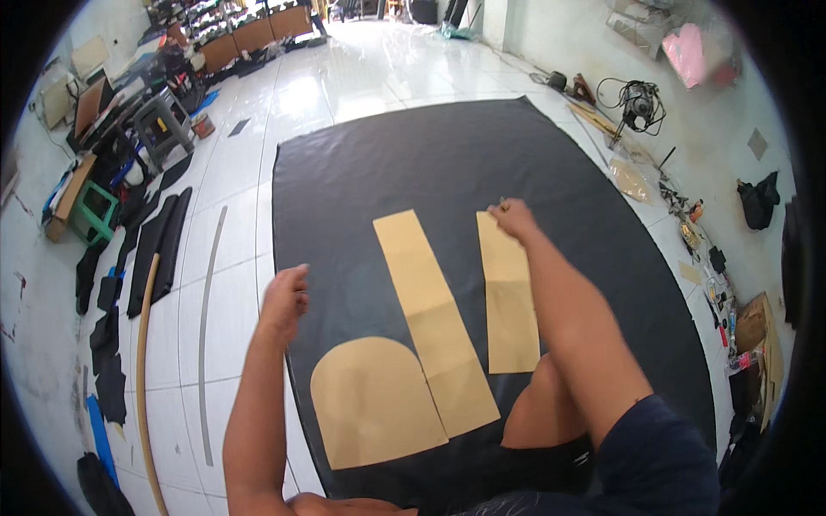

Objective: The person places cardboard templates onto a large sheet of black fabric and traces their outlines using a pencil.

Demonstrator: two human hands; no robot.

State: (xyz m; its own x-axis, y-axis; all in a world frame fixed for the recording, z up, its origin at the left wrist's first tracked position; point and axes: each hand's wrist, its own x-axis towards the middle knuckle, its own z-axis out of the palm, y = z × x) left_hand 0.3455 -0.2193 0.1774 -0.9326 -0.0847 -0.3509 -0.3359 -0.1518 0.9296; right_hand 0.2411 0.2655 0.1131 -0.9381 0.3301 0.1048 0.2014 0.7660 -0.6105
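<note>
A large black sheet, leather-like (pixel 361 163), lies spread over the tiled floor. On it rest three tan paper pattern pieces: a round-topped one (pixel 376 404) at the near left, a long strip (pixel 437 327) in the middle, touching it, and a shorter strip (pixel 509 318) to the right. My right hand (pixel 516 222) is at the far end of the shorter strip, its fingers pinched around something small that I cannot make out. Above the sheet's left edge hovers my left hand (pixel 286 301), fingers loosely bent and apart, holding nothing.
Left of the sheet lie a thin metal strip (pixel 209 335), a long wooden pole (pixel 148 370) and a black roll (pixel 163 249). Stools, including a green one (pixel 95 211), stand among clutter by the left wall. Tools and scraps line the right wall, with a fan-like device (pixel 638 103). My bent knee (pixel 546 408) is on the sheet.
</note>
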